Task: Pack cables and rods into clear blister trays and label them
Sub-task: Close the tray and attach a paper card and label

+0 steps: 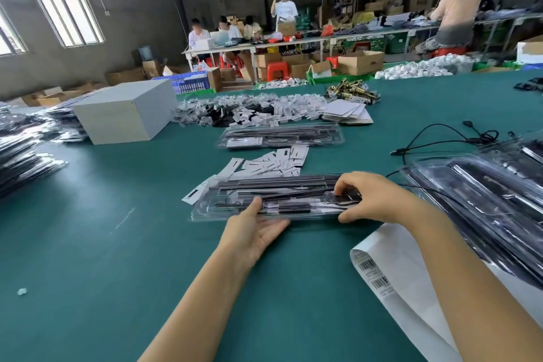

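Left hand (255,233) open, flat against clear tray (223,209); right hand (371,198) pinching tray's end. Beyond fingers: paper cards (276,163), second tray (282,135). Label sheet (390,270) behind right hand.

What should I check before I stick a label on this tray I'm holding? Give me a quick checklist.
1. Blister tray flat on the green table: ok.
2. Left hand steadying its near edge: ok.
3. Right hand seating the black part at the right end: not ok, fingers in the way.
4. Rods lying in their channels: ok.
5. Tray fully closed: cannot tell.
6. Barcode label sheet within reach: ok.
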A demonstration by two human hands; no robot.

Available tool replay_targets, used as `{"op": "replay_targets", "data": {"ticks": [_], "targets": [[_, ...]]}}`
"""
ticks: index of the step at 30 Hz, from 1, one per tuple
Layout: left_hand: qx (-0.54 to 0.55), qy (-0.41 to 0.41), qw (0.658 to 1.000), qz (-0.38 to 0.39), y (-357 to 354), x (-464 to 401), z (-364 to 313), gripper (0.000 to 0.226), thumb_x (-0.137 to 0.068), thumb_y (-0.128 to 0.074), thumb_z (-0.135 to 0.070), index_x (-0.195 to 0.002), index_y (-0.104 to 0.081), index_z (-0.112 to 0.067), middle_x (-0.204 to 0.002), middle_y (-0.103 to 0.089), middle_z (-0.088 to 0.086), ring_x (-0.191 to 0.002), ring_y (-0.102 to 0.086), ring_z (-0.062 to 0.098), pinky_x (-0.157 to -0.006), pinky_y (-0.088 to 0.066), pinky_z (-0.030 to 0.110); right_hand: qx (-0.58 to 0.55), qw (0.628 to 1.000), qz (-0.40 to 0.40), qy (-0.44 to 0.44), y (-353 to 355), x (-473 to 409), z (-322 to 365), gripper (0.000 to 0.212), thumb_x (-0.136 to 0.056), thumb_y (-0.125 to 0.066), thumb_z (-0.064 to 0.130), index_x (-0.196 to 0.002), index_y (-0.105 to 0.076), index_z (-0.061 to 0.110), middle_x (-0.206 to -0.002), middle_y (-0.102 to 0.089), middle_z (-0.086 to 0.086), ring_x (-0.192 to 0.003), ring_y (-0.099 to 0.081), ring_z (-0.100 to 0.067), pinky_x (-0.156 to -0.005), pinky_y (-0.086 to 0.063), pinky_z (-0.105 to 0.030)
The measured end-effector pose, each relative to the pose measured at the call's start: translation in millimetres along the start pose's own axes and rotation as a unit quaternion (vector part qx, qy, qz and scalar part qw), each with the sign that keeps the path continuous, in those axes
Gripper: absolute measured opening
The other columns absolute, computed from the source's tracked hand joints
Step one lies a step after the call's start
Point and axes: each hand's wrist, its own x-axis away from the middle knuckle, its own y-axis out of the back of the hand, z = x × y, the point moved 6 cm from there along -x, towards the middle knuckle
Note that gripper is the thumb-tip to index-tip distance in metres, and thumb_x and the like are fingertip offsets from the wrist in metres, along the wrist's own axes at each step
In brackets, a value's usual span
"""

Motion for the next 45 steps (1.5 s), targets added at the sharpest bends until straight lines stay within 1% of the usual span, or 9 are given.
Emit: {"op": "replay_targets", "data": {"ticks": [9,12,15,17,20,26,37,42,45], "targets": [[-0.186,0.138,0.969,0.085,-26,33,28,0.050,-0.102,-0.038,-0.042,-0.089,-0.054,0.004,-0.064,-0.070,0.018,-0.048,-0.067,0.020,-0.034,-0.048,0.022,-0.047,0.985,-0.142,-0.081,42,8,-20,0.016,-0.086,-0.066,0.039,-0.080,-0.062,0.025,-0.080,-0.066,0.008,-0.074,-0.057,-0.004,-0.057,-0.038,-0.021],[-0.258,-0.042,0.955,0.137,-52,45,35,0.032,-0.098,-0.051,-0.035,-0.083,-0.059,-0.008,-0.072,-0.071,0.012,-0.057,-0.069,0.018,-0.043,-0.051,0.022,-0.104,0.979,-0.165,-0.066,41,9,-13,0.017,-0.090,-0.063,0.031,-0.076,-0.064,0.022,-0.070,-0.070,0.007,-0.071,-0.065,-0.010,-0.062,-0.046,-0.025],[-0.369,-0.232,0.882,0.179,-72,62,51,0.032,-0.083,-0.064,-0.046,-0.111,-0.059,-0.031,-0.106,-0.066,-0.009,-0.095,-0.065,0.007,-0.077,-0.055,0.023,-0.217,0.952,-0.211,-0.036,38,7,8,0.016,-0.092,-0.060,0.021,-0.077,-0.064,0.018,-0.067,-0.070,0.004,-0.064,-0.069,-0.009,-0.067,-0.052,-0.026],[-0.435,-0.231,0.842,0.221,-77,68,66,0.059,-0.078,-0.063,-0.052,-0.132,-0.044,-0.038,-0.121,-0.058,-0.017,-0.110,-0.057,0.001,-0.093,-0.048,0.026,-0.288,0.936,-0.204,-0.004,32,4,29,0.015,-0.093,-0.060,0.019,-0.079,-0.064,0.017,-0.068,-0.071,0.002,-0.063,-0.069,-0.010,-0.064,-0.054,-0.023],[-0.481,-0.232,0.813,0.234,-75,68,71,0.053,-0.083,-0.065,-0.041,-0.131,-0.042,-0.043,-0.115,-0.060,-0.018,-0.102,-0.055,-0.002,-0.086,-0.045,0.018,-0.343,0.922,-0.173,0.042,25,5,56,0.014,-0.093,-0.060,0.018,-0.080,-0.065,0.016,-0.069,-0.072,0.001,-0.064,-0.070,-0.013,-0.059,-0.053,-0.020],[-0.425,-0.235,0.857,0.170,-66,60,52,0.023,-0.091,-0.061,-0.018,-0.115,-0.063,-0.021,-0.104,-0.069,-0.001,-0.097,-0.064,0.016,-0.085,-0.051,0.030,-0.476,0.853,-0.210,0.046,52,23,63,0.009,-0.092,-0.061,0.017,-0.087,-0.066,0.011,-0.068,-0.071,0.001,-0.059,-0.066,-0.012,-0.055,-0.053,-0.020],[-0.359,-0.301,0.873,0.136,-62,59,35,0.025,-0.085,-0.065,-0.014,-0.084,-0.067,-0.039,-0.085,-0.069,-0.014,-0.075,-0.061,0.003,-0.069,-0.051,0.019,-0.647,0.725,-0.235,0.018,117,72,45,0.018,-0.092,-0.057,0.024,-0.078,-0.065,0.018,-0.058,-0.062,0.009,-0.049,-0.055,-0.006,-0.049,-0.046,-0.017],[-0.250,-0.341,0.906,-0.003,-29,37,-7,0.015,-0.090,-0.060,-0.009,-0.092,-0.062,-0.025,-0.086,-0.067,-0.007,-0.075,-0.060,0.007,-0.066,-0.047,0.018,-0.638,0.730,-0.236,0.069,140,87,55,0.033,-0.091,-0.057,0.029,-0.061,-0.069,0.023,-0.058,-0.061,0.010,-0.048,-0.055,-0.006,-0.049,-0.046,-0.015],[-0.108,-0.295,0.949,-0.015,-9,23,-23,0.012,-0.094,-0.057,-0.009,-0.096,-0.060,-0.020,-0.078,-0.068,-0.006,-0.065,-0.060,0.005,-0.059,-0.048,0.020,-0.506,0.811,-0.266,0.123,141,89,65,0.021,-0.087,-0.064,0.030,-0.067,-0.070,0.025,-0.065,-0.068,0.005,-0.057,-0.064,-0.011,-0.054,-0.052,-0.022]]}}
